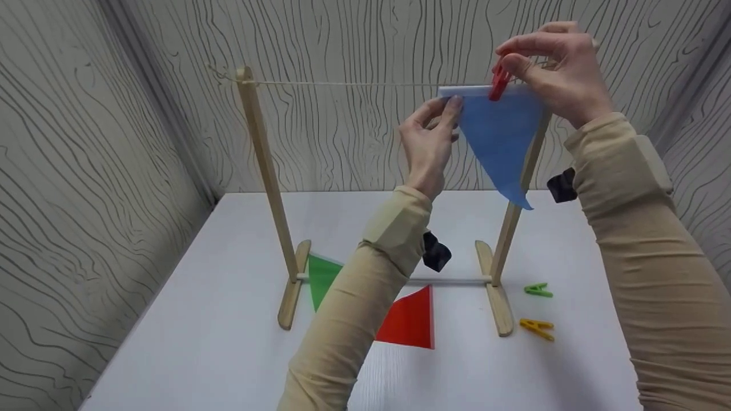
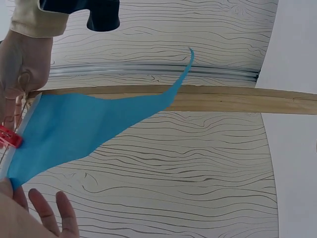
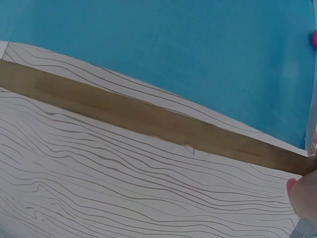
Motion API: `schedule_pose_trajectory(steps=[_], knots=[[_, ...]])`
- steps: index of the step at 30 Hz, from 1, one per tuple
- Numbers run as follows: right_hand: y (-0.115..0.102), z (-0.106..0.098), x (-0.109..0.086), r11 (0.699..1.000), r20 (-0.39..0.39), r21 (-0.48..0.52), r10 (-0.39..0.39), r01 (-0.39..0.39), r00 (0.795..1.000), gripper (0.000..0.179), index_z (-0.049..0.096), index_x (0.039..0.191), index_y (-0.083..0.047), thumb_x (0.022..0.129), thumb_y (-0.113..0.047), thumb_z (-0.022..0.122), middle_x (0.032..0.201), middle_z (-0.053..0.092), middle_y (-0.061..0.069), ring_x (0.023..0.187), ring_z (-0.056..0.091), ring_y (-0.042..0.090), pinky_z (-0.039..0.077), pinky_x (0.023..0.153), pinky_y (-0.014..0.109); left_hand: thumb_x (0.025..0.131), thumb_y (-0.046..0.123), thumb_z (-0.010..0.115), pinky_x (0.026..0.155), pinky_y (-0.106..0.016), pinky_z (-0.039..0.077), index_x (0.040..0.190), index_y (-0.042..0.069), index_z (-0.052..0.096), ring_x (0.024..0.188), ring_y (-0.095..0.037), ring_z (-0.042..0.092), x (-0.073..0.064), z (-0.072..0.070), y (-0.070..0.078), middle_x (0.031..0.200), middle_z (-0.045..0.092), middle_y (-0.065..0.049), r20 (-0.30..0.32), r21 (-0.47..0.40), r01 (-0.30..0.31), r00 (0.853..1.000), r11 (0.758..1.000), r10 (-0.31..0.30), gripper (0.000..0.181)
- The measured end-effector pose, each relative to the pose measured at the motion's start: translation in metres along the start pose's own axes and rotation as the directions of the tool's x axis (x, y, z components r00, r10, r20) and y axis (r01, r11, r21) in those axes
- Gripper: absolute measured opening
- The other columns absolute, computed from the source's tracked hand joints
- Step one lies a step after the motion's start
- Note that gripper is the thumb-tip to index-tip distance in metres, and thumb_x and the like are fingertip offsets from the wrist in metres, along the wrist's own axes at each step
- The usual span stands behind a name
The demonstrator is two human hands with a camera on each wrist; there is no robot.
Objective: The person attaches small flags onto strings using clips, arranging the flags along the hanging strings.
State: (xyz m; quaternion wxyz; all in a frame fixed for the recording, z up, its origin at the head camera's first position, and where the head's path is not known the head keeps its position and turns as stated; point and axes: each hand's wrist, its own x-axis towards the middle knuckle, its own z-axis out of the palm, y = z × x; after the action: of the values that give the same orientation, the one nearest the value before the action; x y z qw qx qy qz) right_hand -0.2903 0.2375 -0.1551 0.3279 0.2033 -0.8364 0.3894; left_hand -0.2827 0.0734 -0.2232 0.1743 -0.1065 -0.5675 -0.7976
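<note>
A blue triangular pennant [image 1: 502, 137] with a white top edge hangs at the string [image 1: 342, 84], near the right post. My left hand [image 1: 429, 140] pinches its upper left corner between thumb and fingers. With my right hand [image 1: 565, 71] I grip a red clothespin [image 1: 500, 83], which sits across the pennant's top edge. The left wrist view shows the red clothespin [image 2: 11, 137] at that white edge and the pennant [image 2: 84, 124] tapering to a curled tip. Blue cloth [image 3: 173, 54] fills the upper right wrist view; there, the right fingers are mostly out of frame.
The string runs between a wooden left post [image 1: 265, 171] and right post [image 1: 505, 245]. Green [image 1: 322, 277] and red [image 1: 408, 322] pennants lie on the white table [image 1: 200, 319], partly behind my left arm. Green [image 1: 538, 290] and yellow [image 1: 537, 329] clothespins lie right of the stand.
</note>
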Motion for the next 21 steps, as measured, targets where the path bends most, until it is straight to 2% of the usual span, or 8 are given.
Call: schedule_pose_trajectory(steps=[4,12,21], knots=[[0.0013,-0.0006,0.0,1.0,0.019,0.02,0.01,-0.01,1.0,0.034,0.072,0.12,-0.002,0.096,-0.026,0.067,0.098,0.049,-0.027,0.117,0.031,-0.006,0.011,0.119,0.04,0.097,0.017,0.067,0.071,-0.019,0.054,0.111,0.0,0.072,0.08,-0.007,0.063,0.0,0.0005,0.0001,0.102,0.072,-0.014,-0.003,-0.01,0.003,1.0,1.0,-0.003,0.022],[0.0035,0.0009,0.0012,1.0,0.017,0.023,-0.01,0.009,1.0,0.036,0.069,0.123,0.0,0.096,-0.024,0.067,0.103,0.048,-0.027,0.116,0.03,-0.007,-0.003,0.12,0.042,0.097,0.017,0.067,0.07,-0.019,0.055,0.113,-0.002,0.071,0.08,-0.007,0.064,-0.0004,0.0002,0.0012,0.105,0.071,-0.015,-0.012,-0.014,0.017,1.0,1.0,-0.018,0.025],[0.004,0.0019,0.0004,1.0,0.007,0.02,0.003,-0.003,1.0,0.037,0.068,0.126,-0.002,0.096,-0.022,0.068,0.106,0.045,-0.024,0.116,0.028,-0.006,0.002,0.118,0.042,0.098,0.017,0.067,0.071,-0.021,0.055,0.113,-0.002,0.071,0.079,-0.007,0.064,-0.0015,-0.0005,0.0008,0.104,0.071,-0.015,-0.014,-0.028,0.011,1.0,1.0,-0.011,0.024]])
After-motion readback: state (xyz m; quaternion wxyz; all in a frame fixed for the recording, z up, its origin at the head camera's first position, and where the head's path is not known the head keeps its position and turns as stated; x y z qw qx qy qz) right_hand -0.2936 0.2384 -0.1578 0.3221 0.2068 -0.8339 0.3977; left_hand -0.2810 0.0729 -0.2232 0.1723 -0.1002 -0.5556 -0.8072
